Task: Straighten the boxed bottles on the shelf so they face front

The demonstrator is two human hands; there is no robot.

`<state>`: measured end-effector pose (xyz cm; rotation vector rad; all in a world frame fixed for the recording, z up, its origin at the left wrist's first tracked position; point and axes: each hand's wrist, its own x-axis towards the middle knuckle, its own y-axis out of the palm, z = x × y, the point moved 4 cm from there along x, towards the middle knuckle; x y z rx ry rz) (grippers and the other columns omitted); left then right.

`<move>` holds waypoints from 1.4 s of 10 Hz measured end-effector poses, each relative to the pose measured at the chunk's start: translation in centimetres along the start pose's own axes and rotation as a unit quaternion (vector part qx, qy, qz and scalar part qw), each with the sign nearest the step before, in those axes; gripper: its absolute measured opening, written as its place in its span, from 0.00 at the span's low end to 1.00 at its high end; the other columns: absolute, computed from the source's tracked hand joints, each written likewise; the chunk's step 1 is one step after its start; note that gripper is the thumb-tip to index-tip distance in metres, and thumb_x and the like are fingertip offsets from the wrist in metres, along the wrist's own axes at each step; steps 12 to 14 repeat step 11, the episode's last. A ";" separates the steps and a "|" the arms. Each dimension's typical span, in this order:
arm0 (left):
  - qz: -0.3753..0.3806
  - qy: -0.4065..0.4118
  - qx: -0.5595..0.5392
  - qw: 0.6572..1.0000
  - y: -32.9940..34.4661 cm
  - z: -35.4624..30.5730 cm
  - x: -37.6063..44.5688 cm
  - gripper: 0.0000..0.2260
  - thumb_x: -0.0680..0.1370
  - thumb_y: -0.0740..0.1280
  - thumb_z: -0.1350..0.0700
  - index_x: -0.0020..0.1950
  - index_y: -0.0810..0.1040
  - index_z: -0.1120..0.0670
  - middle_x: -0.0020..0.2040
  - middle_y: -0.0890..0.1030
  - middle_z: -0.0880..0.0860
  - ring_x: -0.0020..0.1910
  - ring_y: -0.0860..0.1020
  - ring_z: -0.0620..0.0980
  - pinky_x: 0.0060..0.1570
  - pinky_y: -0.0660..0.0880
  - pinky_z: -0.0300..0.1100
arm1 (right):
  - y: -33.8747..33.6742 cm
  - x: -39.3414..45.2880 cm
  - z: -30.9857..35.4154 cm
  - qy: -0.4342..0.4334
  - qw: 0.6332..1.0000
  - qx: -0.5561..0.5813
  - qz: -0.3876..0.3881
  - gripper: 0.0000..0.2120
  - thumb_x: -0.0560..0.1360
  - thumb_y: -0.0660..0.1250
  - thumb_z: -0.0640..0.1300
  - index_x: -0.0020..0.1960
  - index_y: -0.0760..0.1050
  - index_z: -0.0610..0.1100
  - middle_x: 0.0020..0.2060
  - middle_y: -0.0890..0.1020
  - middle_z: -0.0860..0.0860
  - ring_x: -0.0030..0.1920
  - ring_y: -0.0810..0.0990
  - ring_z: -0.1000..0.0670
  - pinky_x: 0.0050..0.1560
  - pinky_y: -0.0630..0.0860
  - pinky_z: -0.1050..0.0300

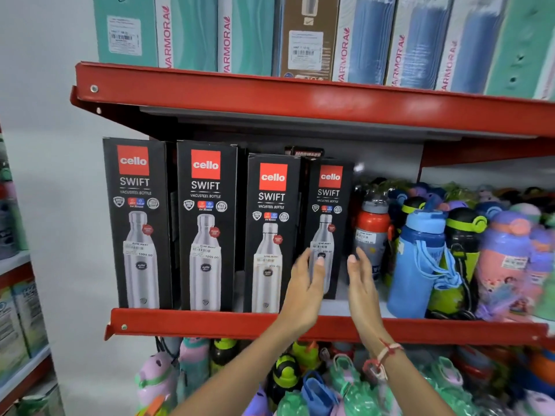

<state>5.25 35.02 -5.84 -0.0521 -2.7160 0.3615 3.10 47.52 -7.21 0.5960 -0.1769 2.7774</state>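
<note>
Several black Cello Swift bottle boxes stand in a row on the red middle shelf. The first box, second box and third box stand at the front edge, faces forward. The fourth box is smaller and stands further back. My left hand is open in front of the fourth box's lower left, fingers spread, and whether it touches is unclear. My right hand is open just right of that box, palm turned toward it. Another dark box peeks out behind the row.
Loose bottles crowd the shelf right of the boxes: a red and grey one, a blue one, a black and green one. Tall teal and blue boxes fill the shelf above. More coloured bottles lie below.
</note>
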 end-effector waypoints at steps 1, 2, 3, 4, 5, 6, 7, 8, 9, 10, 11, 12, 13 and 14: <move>-0.014 -0.078 -0.022 0.997 1.4 0.9 1.9 0.37 0.74 0.46 0.31 0.78 0.43 0.48 0.80 0.49 0.51 0.78 0.50 0.50 0.73 0.50 0.47 | 0.3 1.7 -1.1 0.021 0.998 -0.006 0.054 0.28 0.80 0.50 0.57 0.78 0.49 0.54 0.77 0.54 0.58 0.74 0.53 0.58 0.69 0.51 0.60; -0.001 -0.126 -0.047 0.991 2.0 1.8 3.1 0.40 0.70 0.42 0.27 0.77 0.39 0.44 0.80 0.48 0.48 0.78 0.50 0.52 0.74 0.49 0.51 | 1.1 2.9 -2.4 0.037 0.994 0.002 0.101 0.32 0.76 0.49 0.63 0.77 0.44 0.58 0.77 0.49 0.59 0.74 0.50 0.60 0.74 0.48 0.56; 0.010 -0.130 -0.047 0.990 1.7 2.5 3.3 0.43 0.67 0.42 0.23 0.77 0.42 0.42 0.79 0.51 0.45 0.78 0.51 0.50 0.75 0.48 0.51 | 1.6 3.0 -3.3 0.046 0.989 -0.026 0.140 0.33 0.73 0.49 0.70 0.75 0.44 0.64 0.76 0.52 0.61 0.72 0.63 0.55 0.71 0.59 0.53; 0.027 -0.125 -0.049 0.991 1.3 2.7 2.7 0.46 0.64 0.43 0.20 0.77 0.45 0.41 0.79 0.52 0.44 0.78 0.50 0.47 0.76 0.48 0.52 | 1.2 2.3 -3.1 0.035 0.987 -0.020 0.156 0.28 0.73 0.49 0.69 0.70 0.45 0.68 0.73 0.50 0.68 0.75 0.53 0.59 0.76 0.51 0.53; 0.045 -0.121 -0.049 0.990 0.9 2.3 1.3 0.44 0.65 0.43 0.21 0.77 0.46 0.40 0.79 0.53 0.43 0.78 0.51 0.47 0.76 0.48 0.52 | 0.1 1.1 -2.6 0.031 0.983 -0.026 0.180 0.25 0.70 0.50 0.75 0.64 0.46 0.79 0.68 0.51 0.77 0.74 0.52 0.62 0.75 0.52 0.52; 0.073 -0.108 -0.034 0.991 0.3 1.7 -0.7 0.38 0.70 0.41 0.25 0.77 0.44 0.40 0.78 0.52 0.42 0.77 0.52 0.45 0.75 0.48 0.49 | -0.8 -0.5 -2.3 0.019 0.981 -0.027 0.193 0.22 0.69 0.51 0.76 0.61 0.48 0.84 0.71 0.53 0.73 0.75 0.53 0.61 0.77 0.53 0.49; 0.095 -0.105 -0.022 0.990 -0.2 0.9 -2.6 0.36 0.72 0.40 0.28 0.77 0.41 0.41 0.78 0.50 0.41 0.77 0.52 0.45 0.74 0.47 0.48 | -1.4 -2.0 -1.9 0.027 0.980 -0.063 0.187 0.24 0.67 0.48 0.78 0.61 0.47 0.84 0.71 0.53 0.70 0.74 0.56 0.58 0.76 0.55 0.46; 0.106 -0.097 -0.017 0.989 -0.5 0.5 -3.7 0.37 0.71 0.40 0.27 0.77 0.40 0.41 0.78 0.49 0.42 0.77 0.51 0.44 0.75 0.47 0.49 | -1.7 -3.3 -1.3 0.021 0.981 -0.073 0.180 0.23 0.68 0.47 0.78 0.62 0.47 0.84 0.68 0.53 0.74 0.73 0.56 0.58 0.76 0.52 0.49; 0.116 -0.099 -0.010 0.988 -0.8 0.3 -4.5 0.36 0.72 0.40 0.27 0.77 0.41 0.42 0.78 0.48 0.41 0.77 0.50 0.43 0.75 0.46 0.49 | -1.9 -4.5 -0.2 0.023 0.980 -0.097 0.170 0.23 0.72 0.47 0.73 0.65 0.47 0.79 0.69 0.54 0.70 0.73 0.56 0.59 0.74 0.52 0.54; 0.126 -0.091 -0.013 0.988 -1.6 -0.3 -5.2 0.39 0.70 0.42 0.24 0.77 0.44 0.40 0.79 0.48 0.41 0.77 0.51 0.44 0.76 0.46 0.52 | -2.0 -5.0 1.9 0.009 0.985 -0.107 0.137 0.27 0.74 0.48 0.70 0.72 0.50 0.69 0.70 0.58 0.66 0.74 0.60 0.56 0.74 0.54 0.54; 0.105 -0.088 -0.064 0.989 -3.4 -0.9 -4.1 0.49 0.63 0.44 0.20 0.78 0.51 0.44 0.78 0.60 0.47 0.72 0.67 0.47 0.74 0.56 0.53 | -1.8 -4.4 5.2 -0.056 0.984 -0.149 0.082 0.29 0.77 0.53 0.63 0.76 0.57 0.57 0.73 0.63 0.60 0.74 0.62 0.54 0.73 0.58 0.54; 0.105 -0.088 -0.064 0.989 -3.4 -0.9 -4.1 0.49 0.63 0.44 0.20 0.78 0.51 0.44 0.78 0.60 0.47 0.72 0.67 0.47 0.74 0.56 0.53 | -1.8 -4.4 5.2 -0.056 0.984 -0.149 0.082 0.29 0.77 0.53 0.63 0.76 0.57 0.57 0.73 0.63 0.60 0.74 0.62 0.54 0.73 0.58 0.54; 0.105 -0.088 -0.064 0.989 -3.4 -0.9 -4.1 0.49 0.63 0.44 0.20 0.78 0.51 0.44 0.78 0.60 0.47 0.72 0.67 0.47 0.74 0.56 0.53 | -1.8 -4.4 5.2 -0.056 0.984 -0.149 0.082 0.29 0.77 0.53 0.63 0.76 0.57 0.57 0.73 0.63 0.60 0.74 0.62 0.54 0.73 0.58 0.54; 0.105 -0.088 -0.064 0.989 -3.4 -0.9 -4.1 0.49 0.63 0.44 0.20 0.78 0.51 0.44 0.78 0.60 0.47 0.72 0.67 0.47 0.74 0.56 0.53 | -1.8 -4.4 5.2 -0.056 0.984 -0.149 0.082 0.29 0.77 0.53 0.63 0.76 0.57 0.57 0.73 0.63 0.60 0.74 0.62 0.54 0.73 0.58 0.54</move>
